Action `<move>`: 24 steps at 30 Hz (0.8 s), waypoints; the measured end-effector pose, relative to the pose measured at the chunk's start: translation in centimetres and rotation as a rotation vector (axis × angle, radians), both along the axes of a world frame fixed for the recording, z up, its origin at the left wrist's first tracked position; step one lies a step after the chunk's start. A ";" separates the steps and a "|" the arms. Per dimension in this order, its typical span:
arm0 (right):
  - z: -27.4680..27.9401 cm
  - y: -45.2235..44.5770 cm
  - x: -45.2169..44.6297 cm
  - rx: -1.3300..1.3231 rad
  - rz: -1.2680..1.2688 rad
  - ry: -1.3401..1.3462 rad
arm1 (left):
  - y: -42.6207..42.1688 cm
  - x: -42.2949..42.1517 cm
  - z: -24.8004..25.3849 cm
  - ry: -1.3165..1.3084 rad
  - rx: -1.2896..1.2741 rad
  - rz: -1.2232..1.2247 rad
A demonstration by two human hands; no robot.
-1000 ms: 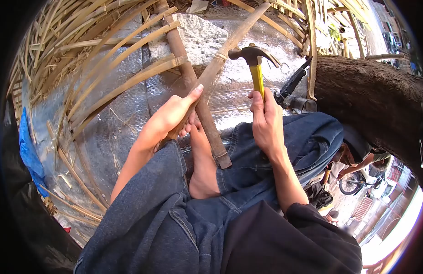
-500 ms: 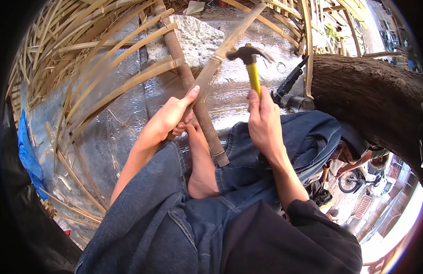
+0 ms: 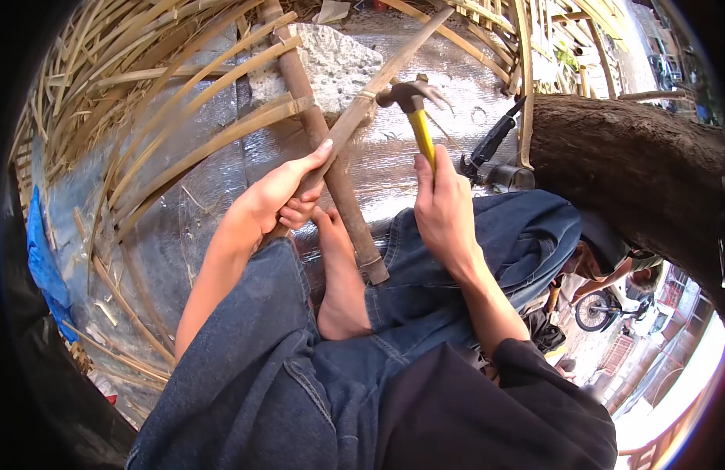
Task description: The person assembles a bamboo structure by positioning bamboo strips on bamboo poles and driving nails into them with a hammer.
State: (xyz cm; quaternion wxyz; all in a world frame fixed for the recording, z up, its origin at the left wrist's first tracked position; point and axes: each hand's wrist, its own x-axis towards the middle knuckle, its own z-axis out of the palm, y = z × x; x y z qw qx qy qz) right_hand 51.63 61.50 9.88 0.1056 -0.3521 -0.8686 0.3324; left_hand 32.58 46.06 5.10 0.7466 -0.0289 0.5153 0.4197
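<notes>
My left hand [image 3: 280,192] is closed round a long bamboo pole [image 3: 355,113] that slants up to the right. That pole crosses over a second, browner bamboo pole [image 3: 351,211], whose near end rests by my bare foot [image 3: 340,290]. In my right hand [image 3: 447,207] is a claw hammer [image 3: 419,117] with a yellow handle, held upright. Its dark head is beside the slanted pole, close to a node on it; whether they touch I cannot tell. Curved bamboo strips [image 3: 221,145] run left from the browner pole.
A rough pale stone block [image 3: 331,66] lies behind the poles on a silvery sheet [image 3: 214,180]. At the right are a black-handled tool [image 3: 494,141], a metal cup-like object [image 3: 511,178] and a thick log [image 3: 629,149]. A person [image 3: 633,270] and a motorcycle [image 3: 593,311] are farther off.
The hammer and my right hand have shifted slightly left, toward the slanted pole. My left hand has moved a little down and left along with its grip.
</notes>
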 end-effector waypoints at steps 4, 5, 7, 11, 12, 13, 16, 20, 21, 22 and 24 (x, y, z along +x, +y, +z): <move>2.1 -0.4 -0.4 -0.083 -0.129 0.072 | 0.1 -0.2 0.3 0.040 -0.005 -0.027; 1.5 -0.1 -0.5 -0.086 -0.128 0.074 | 0.1 -0.3 0.3 0.042 -0.008 -0.026; 0.3 0.7 -0.7 0.040 0.104 -0.050 | 0.2 -0.1 0.4 0.040 -0.040 -0.024; 1.9 -0.2 -1.1 -0.084 -0.056 0.088 | 0.1 -0.3 0.1 0.051 0.014 -0.024; 1.5 -0.2 -1.0 -0.073 -0.073 0.100 | 0.2 -0.3 0.2 0.042 -0.001 -0.022; 0.8 0.1 -1.0 -0.075 -0.071 0.098 | 0.2 -0.2 0.3 0.032 -0.013 -0.024; 0.5 1.2 -0.7 0.049 0.043 0.029 | 0.2 -0.2 0.4 0.029 0.012 -0.026; 2.2 0.0 -1.2 -0.057 -0.129 0.060 | 0.2 -0.3 -0.2 0.027 -0.001 -0.017; -0.3 1.1 -0.6 0.043 0.064 0.006 | 0.1 -0.2 -0.3 0.028 0.002 -0.020; 0.2 1.2 -0.8 0.038 0.085 0.012 | 0.0 -0.3 -0.3 -0.004 0.014 -0.025; 1.7 1.3 -1.4 -0.040 0.021 0.003 | 0.4 -0.8 -0.2 -0.026 0.031 -0.026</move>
